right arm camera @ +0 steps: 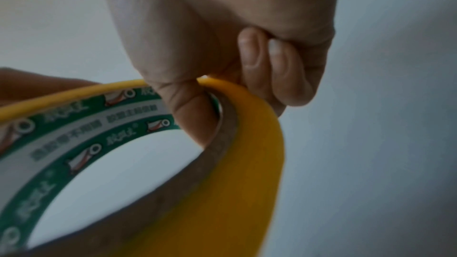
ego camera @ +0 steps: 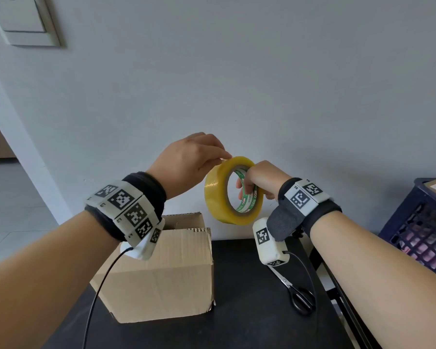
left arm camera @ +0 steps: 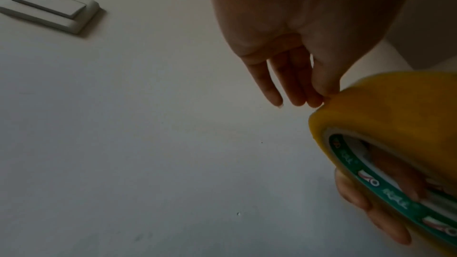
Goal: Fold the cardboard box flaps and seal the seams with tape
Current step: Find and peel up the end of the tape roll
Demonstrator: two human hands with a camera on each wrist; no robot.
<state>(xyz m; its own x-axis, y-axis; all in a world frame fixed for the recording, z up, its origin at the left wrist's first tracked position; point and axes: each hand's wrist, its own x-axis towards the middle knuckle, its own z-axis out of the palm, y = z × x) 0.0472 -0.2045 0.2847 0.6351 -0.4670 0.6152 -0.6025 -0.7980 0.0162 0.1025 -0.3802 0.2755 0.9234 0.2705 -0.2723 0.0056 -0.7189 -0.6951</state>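
Observation:
A yellow tape roll [ego camera: 215, 195] with a green-printed core is held in the air above the black table [ego camera: 249, 311], close to the wall. My right hand [ego camera: 249, 187] grips it, thumb through the core and fingers round the outside, which also shows in the right wrist view [right arm camera: 222, 93] on the roll [right arm camera: 247, 183]. My left hand [ego camera: 225, 157] pinches at the top outer edge of the roll [left arm camera: 383, 114] with thumb and fingertips [left arm camera: 314, 103]. No loose tape end is visible. The brown cardboard box [ego camera: 161, 268] stands on the table below my left wrist, which hides part of its top.
Black-handled scissors [ego camera: 300, 295] lie on the table to the right of the box, under my right wrist. A dark blue crate [ego camera: 413, 222] stands beyond the table's right edge. A white wall with a switch plate [ego camera: 23, 18] rises just behind.

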